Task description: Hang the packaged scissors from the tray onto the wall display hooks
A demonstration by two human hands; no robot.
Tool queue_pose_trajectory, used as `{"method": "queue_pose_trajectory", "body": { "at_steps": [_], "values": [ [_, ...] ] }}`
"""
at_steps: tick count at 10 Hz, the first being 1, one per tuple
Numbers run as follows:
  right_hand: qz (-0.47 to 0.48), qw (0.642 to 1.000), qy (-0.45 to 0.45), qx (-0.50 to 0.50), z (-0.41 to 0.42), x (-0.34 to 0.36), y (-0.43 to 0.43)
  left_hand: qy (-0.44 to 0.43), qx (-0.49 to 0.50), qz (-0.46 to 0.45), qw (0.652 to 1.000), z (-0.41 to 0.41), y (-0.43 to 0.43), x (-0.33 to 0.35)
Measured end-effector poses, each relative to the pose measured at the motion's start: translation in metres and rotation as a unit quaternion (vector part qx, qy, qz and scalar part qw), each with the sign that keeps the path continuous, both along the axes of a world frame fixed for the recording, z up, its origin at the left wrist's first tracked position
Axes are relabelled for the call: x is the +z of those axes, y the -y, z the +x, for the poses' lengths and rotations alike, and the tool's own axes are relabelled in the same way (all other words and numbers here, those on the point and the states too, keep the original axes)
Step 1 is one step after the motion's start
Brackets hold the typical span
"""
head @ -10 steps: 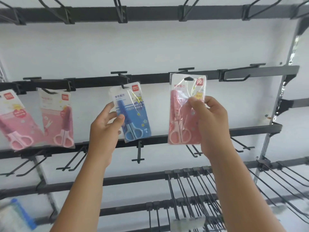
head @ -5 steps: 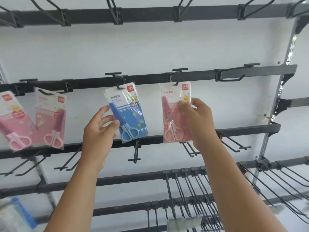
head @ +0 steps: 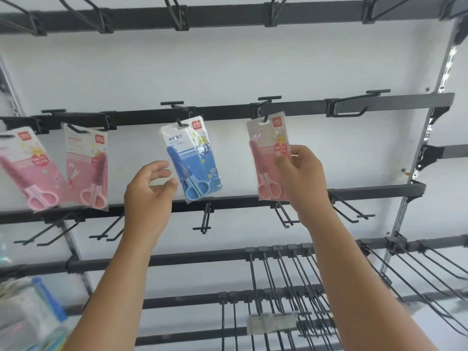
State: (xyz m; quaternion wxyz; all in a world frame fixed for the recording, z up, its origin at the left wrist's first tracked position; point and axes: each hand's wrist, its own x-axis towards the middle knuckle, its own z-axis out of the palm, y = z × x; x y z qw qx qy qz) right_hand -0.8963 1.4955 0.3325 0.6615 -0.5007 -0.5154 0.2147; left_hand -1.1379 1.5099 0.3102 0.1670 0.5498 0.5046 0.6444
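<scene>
A pink packaged scissors [head: 263, 158] hangs from a black hook [head: 266, 117] on the middle rail, and my right hand [head: 301, 178] pinches its right edge. A blue packaged scissors [head: 192, 160] hangs tilted on the hook [head: 181, 120] to its left. My left hand [head: 149, 193] hovers just left of the blue pack, fingers apart, not touching it. Two more pink packs [head: 87, 165] [head: 27, 168] hang at the far left.
An empty hook [head: 349, 110] sits on the same rail to the right. Empty hooks stick out from the lower rail [head: 228, 201] and the rows below. A metal upright [head: 435, 102] stands at the right. Blurred packaged goods [head: 27, 317] lie at the bottom left.
The pink pack went from held up at the hook to hanging on it, with my right hand still on it. My left hand let go of the blue pack and drew back left.
</scene>
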Motion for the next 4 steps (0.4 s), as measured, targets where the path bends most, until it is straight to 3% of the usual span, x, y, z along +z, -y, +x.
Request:
{"method": "queue_pose_trajectory", "body": {
  "at_steps": [3,4],
  "values": [
    [0.011,0.988,0.147,-0.04,-0.001,-0.015,0.063,-0.173,0.087,0.031,0.981,0.002,0.073,-0.008],
    [0.01,0.968,0.245,-0.056,-0.011,-0.01,0.089,-0.302,0.142,0.065,0.941,-0.003,0.103,-0.009]
  ]
}}
